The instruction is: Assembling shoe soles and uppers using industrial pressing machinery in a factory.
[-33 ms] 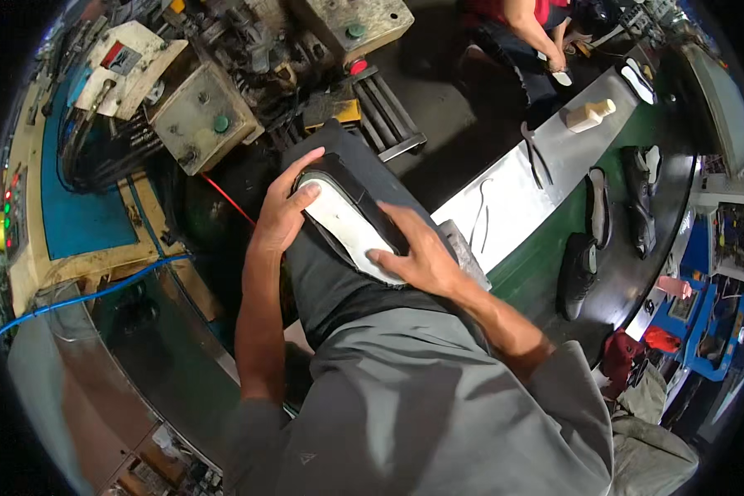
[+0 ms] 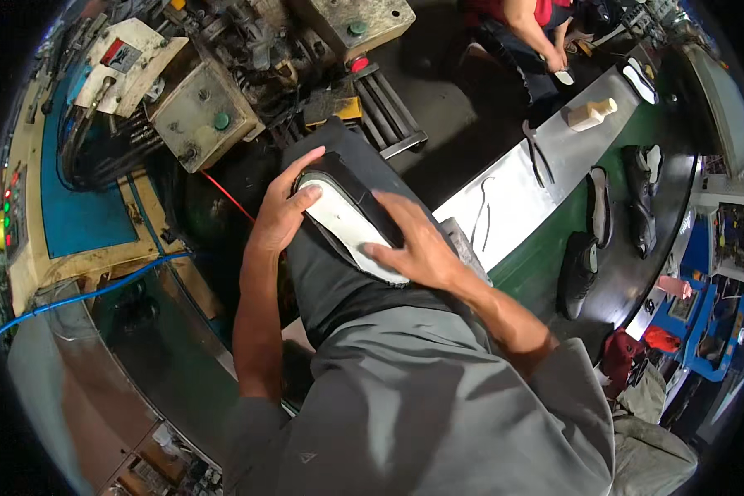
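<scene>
In the head view, the shoe point(image 2: 341, 221) lies over the person's lap, on dark grey cloth point(image 2: 310, 269), with its white inner face turned up and its black rim around it. The left hand point(image 2: 282, 211) is clamped on the far end of the shoe: the thumb presses on the white face, and the fingers pass around the outer edge. The right hand point(image 2: 425, 255) is clamped on the right side nearer the body: the thumb rests on the white face and the fingers lie along the black side; this hand is slightly blurred. To the right runs a long pale counter point(image 2: 512, 198). It carries a thin dark strip point(image 2: 482, 215), a pair of dark pliers point(image 2: 536, 155) with handles spread, and a pale bottle point(image 2: 591, 115) lying on its side. Beside the counter, black shoes point(image 2: 583, 277) stand on a green surface point(image 2: 527, 264). At the upper left are two metal boxes with green buttons point(image 2: 221, 121); a blue hose point(image 2: 99, 299) crosses below them. At the top, a co-worker in red point(image 2: 521, 21) holds a white-faced piece point(image 2: 564, 78).
</scene>
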The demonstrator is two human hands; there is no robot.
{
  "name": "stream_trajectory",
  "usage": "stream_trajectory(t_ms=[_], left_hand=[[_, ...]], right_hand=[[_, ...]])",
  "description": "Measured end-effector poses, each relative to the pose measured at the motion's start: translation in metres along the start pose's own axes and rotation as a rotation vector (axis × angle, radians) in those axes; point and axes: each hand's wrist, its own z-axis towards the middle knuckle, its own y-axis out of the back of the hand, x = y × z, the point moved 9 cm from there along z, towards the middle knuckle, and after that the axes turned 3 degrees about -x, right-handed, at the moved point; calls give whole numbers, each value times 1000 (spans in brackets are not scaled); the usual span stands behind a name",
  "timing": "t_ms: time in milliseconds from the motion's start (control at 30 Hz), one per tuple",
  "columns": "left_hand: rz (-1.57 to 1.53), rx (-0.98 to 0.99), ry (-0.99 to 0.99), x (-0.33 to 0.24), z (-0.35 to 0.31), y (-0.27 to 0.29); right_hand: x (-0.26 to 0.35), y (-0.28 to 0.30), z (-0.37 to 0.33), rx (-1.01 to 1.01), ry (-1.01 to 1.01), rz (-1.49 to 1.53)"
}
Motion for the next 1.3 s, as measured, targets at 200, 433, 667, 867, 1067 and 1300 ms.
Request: stream_trajectory(t_ms=[200,433,667,867,1067,1300], left_hand=[[367,17,-140,-32,3,-18],[499,12,-224,-34,6,-33],[536,-46,-340,-30,13,-33],[572,-119,-434,-22,14,-30],[442,-107,-429,-11,22,-19],[17,127,-271,-2,31,-24]], right_hand=[[11,-12,70,132,-86,163],[6,-5,58,67,-14,182],[6,0,56,-52,56,147],[5,-1,56,-115,83,148],[0,-8,57,-85,103,134],[-45,2,65,283,-147,595]])
